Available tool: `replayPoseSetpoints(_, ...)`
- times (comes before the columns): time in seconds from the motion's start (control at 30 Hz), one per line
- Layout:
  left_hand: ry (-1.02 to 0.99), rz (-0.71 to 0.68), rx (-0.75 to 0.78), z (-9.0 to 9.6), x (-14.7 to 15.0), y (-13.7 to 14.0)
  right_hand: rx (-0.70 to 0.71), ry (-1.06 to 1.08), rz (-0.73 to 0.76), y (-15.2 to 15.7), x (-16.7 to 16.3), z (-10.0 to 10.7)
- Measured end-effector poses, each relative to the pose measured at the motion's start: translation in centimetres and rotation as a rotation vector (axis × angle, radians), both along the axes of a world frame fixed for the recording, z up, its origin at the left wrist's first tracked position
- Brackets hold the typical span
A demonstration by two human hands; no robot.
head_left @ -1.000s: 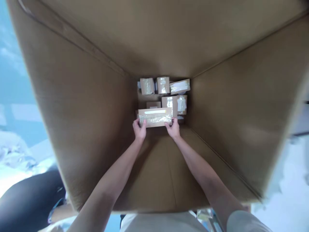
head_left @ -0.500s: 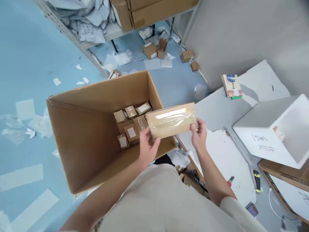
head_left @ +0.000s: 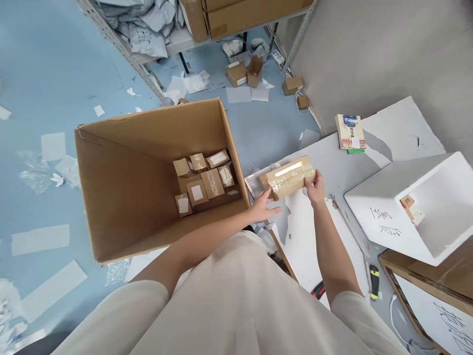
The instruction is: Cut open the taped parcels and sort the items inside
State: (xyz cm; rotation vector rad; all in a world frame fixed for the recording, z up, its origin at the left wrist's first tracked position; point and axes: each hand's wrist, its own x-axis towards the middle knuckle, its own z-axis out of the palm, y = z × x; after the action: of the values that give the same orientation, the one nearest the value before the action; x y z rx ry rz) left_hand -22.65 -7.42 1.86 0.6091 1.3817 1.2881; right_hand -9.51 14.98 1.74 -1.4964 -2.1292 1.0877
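A long brown cardboard box [head_left: 290, 177], wrapped in shiny clear tape with a pale label strip, is over the near end of the white table. My right hand [head_left: 315, 189] grips its right end, thumb on top. At the lower left corner of the box is my left hand [head_left: 264, 207], fingers spread and fingertips against the edge, thumb stretched away. To the left stands a big open carton [head_left: 121, 197]. Several small taped boxes [head_left: 212, 184] lie on its bottom, some with white labels.
On the table [head_left: 306, 236] are a book [head_left: 350, 132], a white bin [head_left: 384, 202] with handwriting, and a yellow-black cutter [head_left: 374, 282]. A metal shelf [head_left: 177, 47] holds grey parcels [head_left: 148, 29] and cartons. Paper scraps [head_left: 48, 240] litter the blue floor.
The long box has moved right, away from the carton's edge to over the table. My left hand has loosened from its grip, its fingers now spread. A label-bearing small box now shows inside the carton.
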Motion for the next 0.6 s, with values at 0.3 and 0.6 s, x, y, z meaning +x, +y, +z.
replayPoseSetpoints(0.3,0.089,-0.010,-0.274,-2.0,-5.7,-8.4,0.403,-0.170,-0.031,-2.9,-0.9,3.8)
replayPoseSetpoints(0.6,0.211,0.156,-0.789,-8.1,-17.3,-26.8,0.492,-0.121,0.629,-13.3,-14.2,6.2)
